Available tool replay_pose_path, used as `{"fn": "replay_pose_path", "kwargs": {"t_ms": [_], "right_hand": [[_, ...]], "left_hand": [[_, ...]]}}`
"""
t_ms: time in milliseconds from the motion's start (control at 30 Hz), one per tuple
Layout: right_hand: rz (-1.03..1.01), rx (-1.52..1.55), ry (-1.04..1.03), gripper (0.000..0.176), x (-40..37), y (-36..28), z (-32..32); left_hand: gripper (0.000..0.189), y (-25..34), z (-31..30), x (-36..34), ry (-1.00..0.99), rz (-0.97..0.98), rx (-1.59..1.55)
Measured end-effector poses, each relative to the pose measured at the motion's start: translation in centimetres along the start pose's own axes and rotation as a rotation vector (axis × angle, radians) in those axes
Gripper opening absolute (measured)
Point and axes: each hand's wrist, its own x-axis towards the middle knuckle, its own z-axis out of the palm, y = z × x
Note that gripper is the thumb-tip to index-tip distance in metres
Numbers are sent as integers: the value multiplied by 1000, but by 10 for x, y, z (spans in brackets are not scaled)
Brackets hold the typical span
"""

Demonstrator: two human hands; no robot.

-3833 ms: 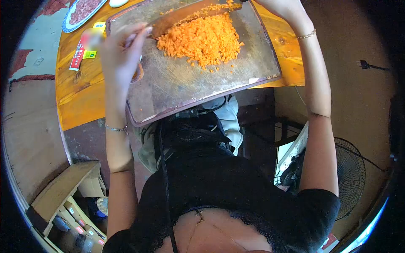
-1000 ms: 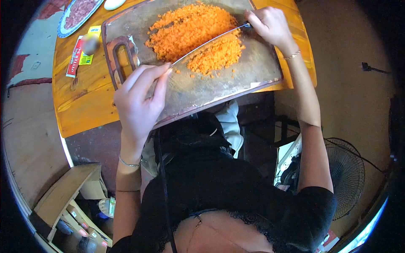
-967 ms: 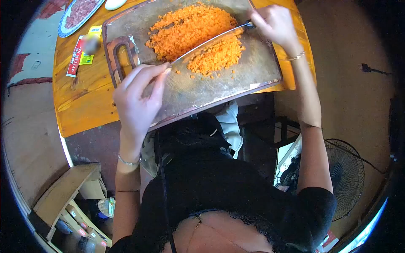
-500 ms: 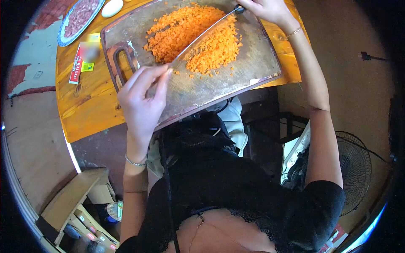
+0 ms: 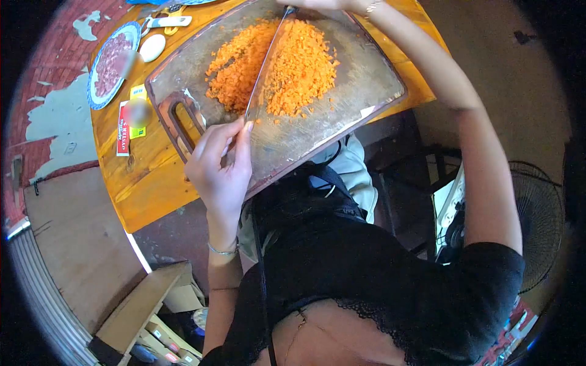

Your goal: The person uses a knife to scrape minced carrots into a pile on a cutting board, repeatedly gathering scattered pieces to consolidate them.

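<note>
A knife (image 5: 267, 66) lies across a heap of finely chopped orange carrot (image 5: 302, 70), its blade parting the heap into two portions. My left hand (image 5: 223, 161) pinches the blade's tip between thumb and fingers, near the front of the wooden cutting board (image 5: 305, 143). At the top edge of the view my right hand (image 5: 323, 3) is at the knife's dark handle; it is partly cut off, but it appears closed around the handle. Loose carrot bits are scattered on the board around the heap.
Left of the board are a red oyster sauce packet (image 5: 123, 129), an egg (image 5: 152, 47) and a blue-rimmed plate (image 5: 93, 91) of minced meat. Yellow-handled scissors (image 5: 177, 13) lie behind. The wooden table (image 5: 152, 198) ends close to my body. A fan (image 5: 537, 226) stands at right.
The knife has swung to a steeper angle across the carrot, its handle end moving left with my right hand. My left hand keeps its pinch at the tip. The whole view has shifted slightly.
</note>
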Motion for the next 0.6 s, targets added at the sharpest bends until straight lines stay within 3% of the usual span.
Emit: {"fn": "replay_pose_path", "kwargs": {"t_ms": [67,167,267,300,400,467,500,567,600], "right_hand": [[-14,-13,-66,49,-3,15,23],[138,90,-147,52,15,-1,-8],[74,65,-300,49,12,4,6],[-49,61,-31,47,14,9,11],[-296,-82,407,48,21,16,34],[-24,222,215,49,35,-2,36],[92,186,-286,50,48,-17,-34],[279,122,-473,48,39,-21,-36],[131,74,-194,45,28,-7,1]], "left_hand": [[8,-1,2,1,32,34,-8],[8,-2,8,-1,-7,42,-62],[10,7,5,4,-12,78,-11],[10,4,8,4,-12,66,-49],[11,4,10,2,-19,77,-42],[11,4,8,1,-35,64,-29],[12,4,8,4,-30,59,-24],[11,2,9,2,-14,64,-42],[11,4,8,0,-12,63,-51]]}}
